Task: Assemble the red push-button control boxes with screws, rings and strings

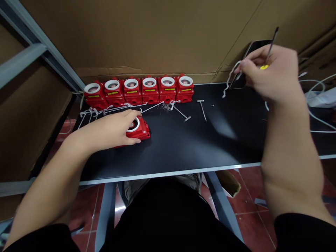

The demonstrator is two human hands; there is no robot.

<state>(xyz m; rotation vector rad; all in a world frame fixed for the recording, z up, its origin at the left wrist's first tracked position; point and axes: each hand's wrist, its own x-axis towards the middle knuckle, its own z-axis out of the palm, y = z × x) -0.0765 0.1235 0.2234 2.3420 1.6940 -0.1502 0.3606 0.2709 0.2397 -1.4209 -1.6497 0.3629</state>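
Note:
My left hand (123, 126) is closed round a red alarm-style box (144, 130) with a white ring on its face, lying on the black tabletop. Part of that box is hidden under my palm and fingers. Raised at the right, my right hand (271, 70) is closed on a screwdriver (273, 42), its thin shaft pointing up and a bit of yellow showing by the palm. Its thumb and fingertip also pinch a white cord (228, 84), which dangles above the table.
Several similar red boxes (149, 90) stand in a row against the cardboard wall (147, 42). In front lie white cords (153, 106), a T-shaped metal piece (202, 110), another one (181, 112) and a small screw (212, 105). A dark phone-like slab (237, 82) leans behind my right hand.

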